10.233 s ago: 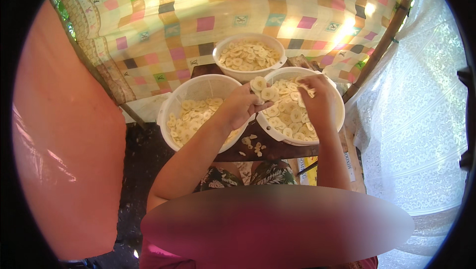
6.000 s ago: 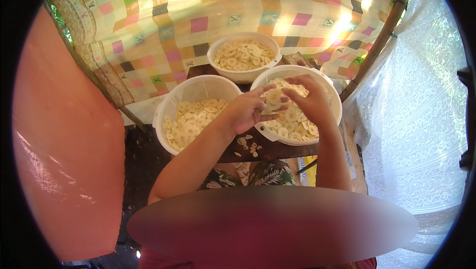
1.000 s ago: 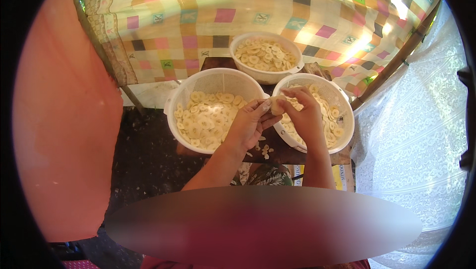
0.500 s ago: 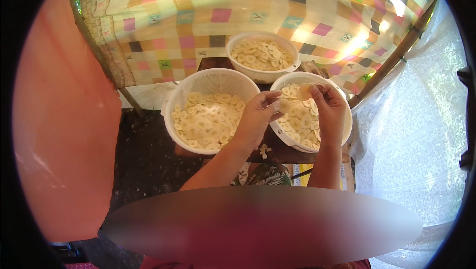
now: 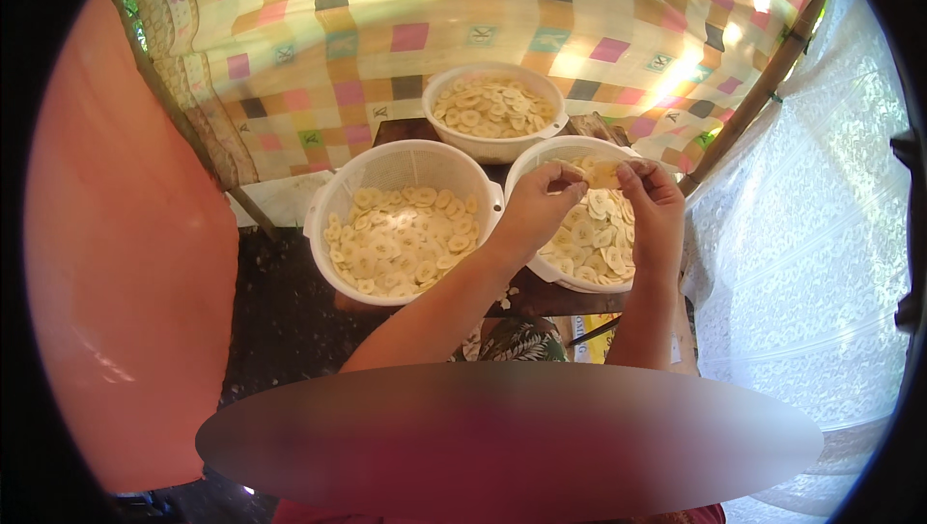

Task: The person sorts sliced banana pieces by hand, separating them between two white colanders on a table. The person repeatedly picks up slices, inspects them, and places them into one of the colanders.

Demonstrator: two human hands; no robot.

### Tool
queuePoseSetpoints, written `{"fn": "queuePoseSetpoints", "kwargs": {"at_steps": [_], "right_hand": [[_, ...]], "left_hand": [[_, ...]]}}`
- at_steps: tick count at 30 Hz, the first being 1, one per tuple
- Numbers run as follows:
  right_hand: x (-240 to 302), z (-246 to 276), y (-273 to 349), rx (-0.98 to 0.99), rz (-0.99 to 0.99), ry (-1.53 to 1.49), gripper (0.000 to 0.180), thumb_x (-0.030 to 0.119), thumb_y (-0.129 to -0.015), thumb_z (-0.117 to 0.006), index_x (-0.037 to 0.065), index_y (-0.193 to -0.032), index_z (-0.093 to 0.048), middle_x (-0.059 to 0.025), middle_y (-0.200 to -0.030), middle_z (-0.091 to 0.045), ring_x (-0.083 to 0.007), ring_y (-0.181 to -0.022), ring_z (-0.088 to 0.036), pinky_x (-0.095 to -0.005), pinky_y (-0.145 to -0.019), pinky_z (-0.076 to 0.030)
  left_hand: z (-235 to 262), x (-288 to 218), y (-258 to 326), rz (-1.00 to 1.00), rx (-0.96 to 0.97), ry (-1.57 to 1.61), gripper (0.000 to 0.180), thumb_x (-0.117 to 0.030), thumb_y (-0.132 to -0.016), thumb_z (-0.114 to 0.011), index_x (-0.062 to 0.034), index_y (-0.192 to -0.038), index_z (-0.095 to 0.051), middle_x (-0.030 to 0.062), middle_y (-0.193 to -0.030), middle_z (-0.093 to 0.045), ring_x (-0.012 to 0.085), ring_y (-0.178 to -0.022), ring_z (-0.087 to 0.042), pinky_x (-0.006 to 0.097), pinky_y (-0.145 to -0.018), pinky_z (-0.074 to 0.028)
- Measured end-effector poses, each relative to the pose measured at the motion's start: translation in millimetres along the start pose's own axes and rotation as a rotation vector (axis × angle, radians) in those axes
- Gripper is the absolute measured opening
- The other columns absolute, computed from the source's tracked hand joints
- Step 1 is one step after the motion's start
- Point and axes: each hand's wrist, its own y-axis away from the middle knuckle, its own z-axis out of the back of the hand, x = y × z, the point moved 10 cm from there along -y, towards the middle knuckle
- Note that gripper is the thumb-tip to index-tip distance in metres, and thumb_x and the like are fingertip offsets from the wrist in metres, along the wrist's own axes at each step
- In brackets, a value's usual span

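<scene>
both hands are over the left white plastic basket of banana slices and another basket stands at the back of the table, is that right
Not the left basket: the head view shows the left hand and right hand over the right round white plastic basket of pale yellow banana slices. Another basket does stand at the back of the dark brown table.

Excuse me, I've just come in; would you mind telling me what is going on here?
A person's left hand and right hand meet above the right basket, seemingly holding a thin pale slice between their fingertips. It looks like banana. That basket, the left basket and the back basket are white and hold many similar slices. They stand on a dark table, where a few pale scraps lie near the front edge.
</scene>
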Motion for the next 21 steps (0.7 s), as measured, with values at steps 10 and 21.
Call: {"fn": "queuePoseSetpoints", "kwargs": {"at_steps": [10,21], "right_hand": [[30.9,46.1,-40.4,-0.171,0.266,0.369,0.023,0.010,-0.085,-0.073,0.000,-0.104,-0.063,0.0018,-0.075,-0.059,-0.0056,-0.070,-0.051,-0.0204,-0.065,-0.042],[4.7,31.1,-24.7,-0.099,0.187,0.496,0.022,0.016,-0.090,-0.068,-0.001,-0.105,-0.067,-0.0054,-0.088,-0.069,-0.0104,-0.079,-0.060,-0.0261,-0.076,-0.048]], "left_hand": [[-6.5,-47.5,-24.2,-0.512,-0.043,-0.907,0.022,-0.001,-0.081,-0.064,-0.0034,-0.103,-0.068,0.0162,-0.104,-0.057,0.0317,-0.104,-0.056,0.037,-0.089,-0.045],[128.0,-0.9,-22.3,0.202,0.414,-1.316,0.033,-0.003,-0.085,-0.055,-0.0050,-0.116,-0.065,0.0147,-0.107,-0.066,0.0277,-0.101,-0.062,0.037,-0.089,-0.048]]}}
